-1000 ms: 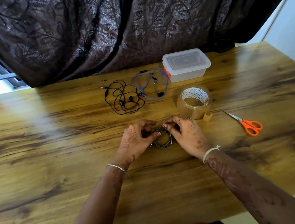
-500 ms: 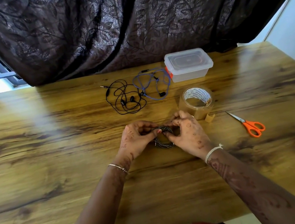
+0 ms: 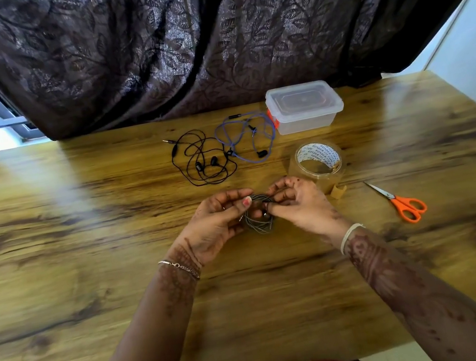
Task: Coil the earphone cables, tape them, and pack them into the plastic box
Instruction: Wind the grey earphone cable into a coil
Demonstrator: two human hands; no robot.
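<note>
A grey coiled earphone cable (image 3: 259, 227) sits mid-surface, held just above the wooden surface (image 3: 80, 225). The left hand (image 3: 214, 226) pinches the coil's upper edge between thumb and curled fingers (image 3: 237, 194); the right hand (image 3: 302, 205) grasps its other side, fingers bent round the strands. From the coil, loose black earphones (image 3: 202, 162) lie at 11 o'clock, blue earphones (image 3: 244, 138) at 12, the plastic box (image 3: 307, 120) (lid on) at 1, a tape roll (image 3: 307, 170) at 2, and orange scissors (image 3: 406, 204) at 3.
</note>
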